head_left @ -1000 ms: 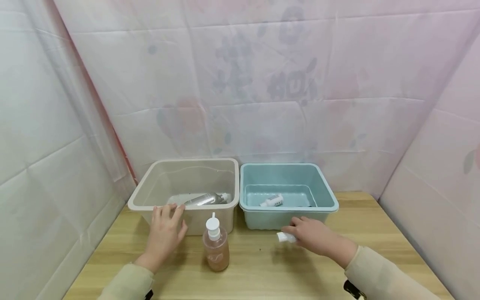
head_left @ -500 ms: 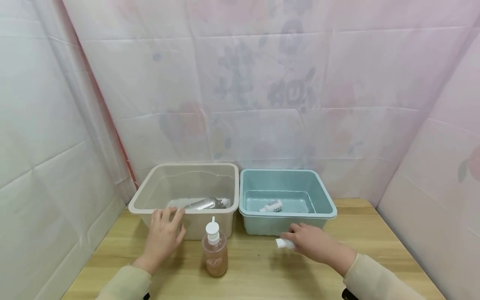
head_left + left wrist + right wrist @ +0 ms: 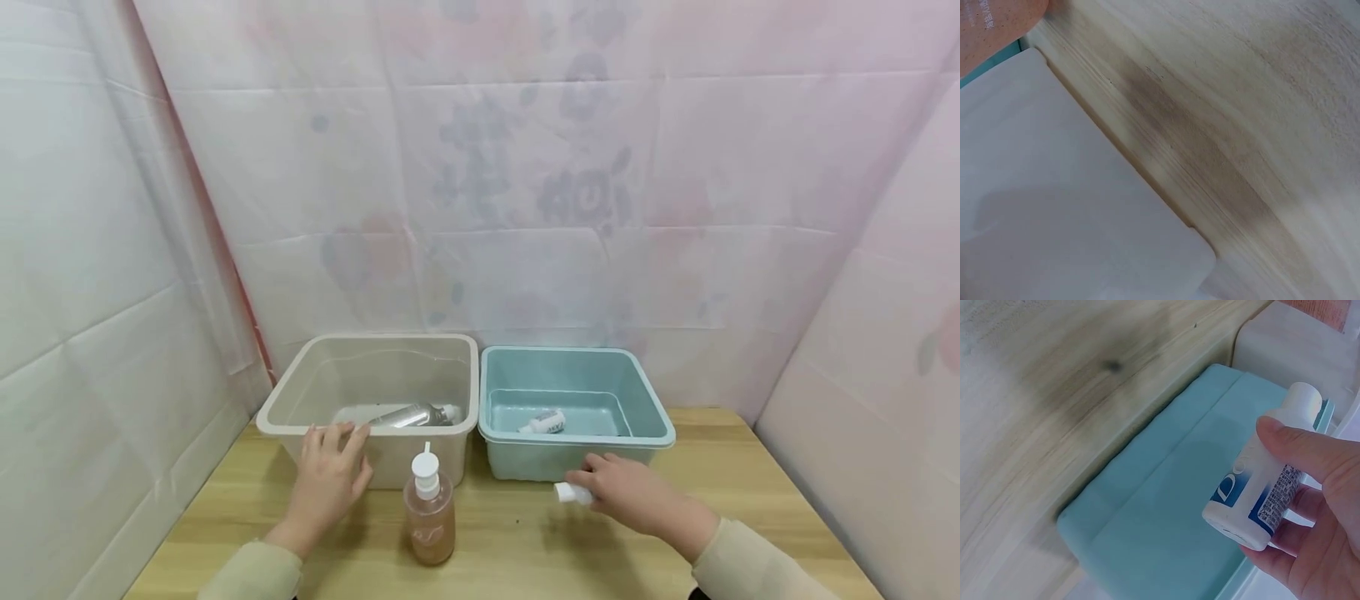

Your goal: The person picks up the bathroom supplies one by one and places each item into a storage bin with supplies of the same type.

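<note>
In the head view my left hand [image 3: 327, 479] rests its fingertips on the front rim of the beige bin [image 3: 285, 431]. My right hand [image 3: 637, 502] holds a small white bottle [image 3: 573, 493] in front of the teal bin [image 3: 517, 458]. The right wrist view shows the bottle [image 3: 1260, 475] tilted between thumb and fingers, white cap upward, with blue label panels. A clear pump bottle [image 3: 431, 525] of orange-pink liquid with a white pump stands upright between my hands. Another white bottle [image 3: 546, 422] lies inside the teal bin.
A grey, shiny bottle [image 3: 412, 415] with a pale cap lies in the beige bin. Both bins stand side by side at the back of the wooden table [image 3: 525, 558]. Pale patterned sheets [image 3: 525, 167] hang behind and at both sides.
The whole head view has shifted, so bins and hands sit lower in the picture. Both hands keep nearly the same places relative to the bins; the right still holds the white bottle.
</note>
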A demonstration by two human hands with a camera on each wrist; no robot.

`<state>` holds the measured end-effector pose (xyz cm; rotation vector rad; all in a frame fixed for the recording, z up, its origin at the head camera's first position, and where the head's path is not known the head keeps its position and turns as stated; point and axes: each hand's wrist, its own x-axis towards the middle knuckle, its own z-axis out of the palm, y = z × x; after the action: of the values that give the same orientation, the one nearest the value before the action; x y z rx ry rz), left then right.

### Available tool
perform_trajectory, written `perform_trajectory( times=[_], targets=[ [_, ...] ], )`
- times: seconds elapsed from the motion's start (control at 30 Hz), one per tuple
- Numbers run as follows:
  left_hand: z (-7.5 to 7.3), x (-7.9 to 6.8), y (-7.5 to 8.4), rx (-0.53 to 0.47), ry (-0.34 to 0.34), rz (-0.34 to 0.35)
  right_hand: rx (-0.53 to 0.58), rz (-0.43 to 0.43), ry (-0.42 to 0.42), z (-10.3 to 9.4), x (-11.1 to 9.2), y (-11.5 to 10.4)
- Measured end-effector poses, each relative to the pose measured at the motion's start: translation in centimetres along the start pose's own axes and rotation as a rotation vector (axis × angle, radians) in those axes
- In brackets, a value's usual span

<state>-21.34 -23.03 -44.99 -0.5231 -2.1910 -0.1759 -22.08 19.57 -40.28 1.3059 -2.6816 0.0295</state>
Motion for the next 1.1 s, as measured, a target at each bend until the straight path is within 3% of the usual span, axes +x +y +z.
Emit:
perform_trajectory(
  times=[0.27,0.57,0.8,1.1],
  targets=[
    [0.0,-0.2,0.2,-0.01,0.037,0.009,-0.026,0.008,0.039,-0.5,-0.3,0.0],
    [0.0,-2.1,0.7,-0.024,0.024,-0.016,0.03,0.021,-0.04,0.9,-0.8,-0.3],
    [0.0,-1.5,0.8,-0.042,0.011,-0.032,0.009,0.025,0.018,0.8,-1.3,-0.1],
    [-0.5,-0.1,0.7,-0.045,-0.017,-0.047,-0.029,0.016,0.057,-1.1,-0.9,0.6]
  ],
)
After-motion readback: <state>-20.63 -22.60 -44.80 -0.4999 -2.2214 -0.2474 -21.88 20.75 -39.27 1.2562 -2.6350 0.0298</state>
